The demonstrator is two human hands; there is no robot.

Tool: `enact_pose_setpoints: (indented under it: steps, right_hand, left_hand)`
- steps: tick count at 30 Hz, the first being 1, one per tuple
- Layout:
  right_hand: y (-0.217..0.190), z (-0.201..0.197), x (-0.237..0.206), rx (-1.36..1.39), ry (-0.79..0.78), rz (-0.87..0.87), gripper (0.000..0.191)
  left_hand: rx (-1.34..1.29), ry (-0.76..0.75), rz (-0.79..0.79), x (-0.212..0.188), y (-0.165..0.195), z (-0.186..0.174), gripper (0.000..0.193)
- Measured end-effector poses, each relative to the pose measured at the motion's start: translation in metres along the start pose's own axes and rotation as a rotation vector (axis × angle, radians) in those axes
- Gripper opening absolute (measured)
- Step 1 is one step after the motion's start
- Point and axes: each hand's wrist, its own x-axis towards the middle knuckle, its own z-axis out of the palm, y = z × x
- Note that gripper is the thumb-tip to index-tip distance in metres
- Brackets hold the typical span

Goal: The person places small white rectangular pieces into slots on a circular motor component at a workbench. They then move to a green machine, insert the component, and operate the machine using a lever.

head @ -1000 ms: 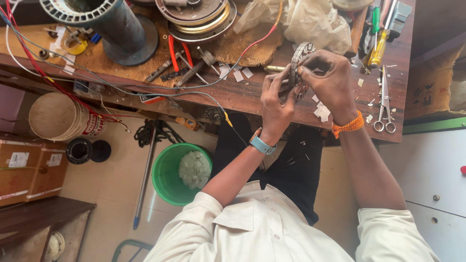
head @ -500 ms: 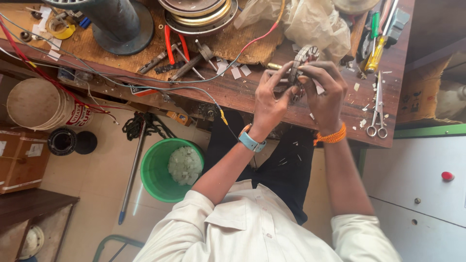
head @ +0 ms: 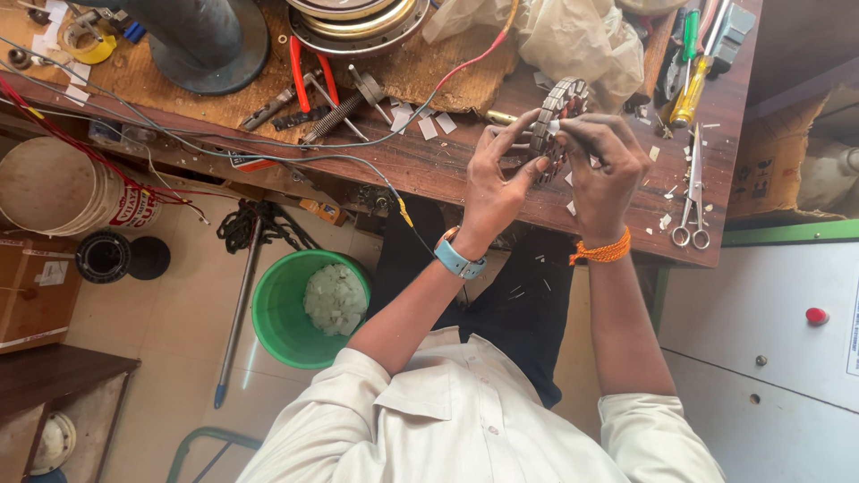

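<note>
Both my hands hold a round slotted metal stator core (head: 557, 112) above the front edge of the wooden workbench (head: 420, 165). My left hand (head: 497, 183), with a blue watch at the wrist, grips the core from the left and below. My right hand (head: 604, 170), with an orange thread band at the wrist, pinches its right side with the fingertips. Small white paper strips (head: 428, 123) lie scattered on the bench near the core. What the fingertips press into the slots is too small to tell.
Scissors (head: 693, 192) lie at the bench's right end, screwdrivers (head: 687, 85) behind them. Red-handled pliers (head: 309, 76), a crumpled plastic bag (head: 573, 36) and wires lie on the bench. A green bucket (head: 286, 309), a white bucket (head: 63, 192) and a long rod (head: 234, 317) are on the floor.
The view has shifted slightly. Both hands keep hold of the stator core, with the fingers working along its rim; the core stays above the bench's front edge.
</note>
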Motion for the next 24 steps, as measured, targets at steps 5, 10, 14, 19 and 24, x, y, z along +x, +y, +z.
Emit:
enact_pose_setpoints:
  steps: [5,10,14,19,24]
  right_hand:
    - [-0.006,0.003,0.01,-0.049,-0.058,-0.086,0.018]
    - [-0.002,-0.018,0.017,-0.21,-0.161,-0.189,0.014]
    - [0.004,-0.048,-0.01,-0.157,-0.11,0.046,0.013]
    - [0.027,-0.069,-0.038,-0.408,-0.236,0.006,0.014]
    - [0.06,-0.069,-0.032,-0.411,-0.324,0.004,0.011]
  left_hand:
    - [0.087,0.0,0.014,0.001,0.0,0.0,0.065]
    - [-0.018,-0.018,-0.041,-0.002,-0.007,0.003,0.065]
    - [-0.085,-0.011,-0.026,-0.009,-0.016,0.007,0.059]
    - [-0.037,-0.016,0.056,-0.009,-0.026,0.01,0.059]
    - [-0.083,0.012,0.072,-0.004,-0.022,0.017,0.062]
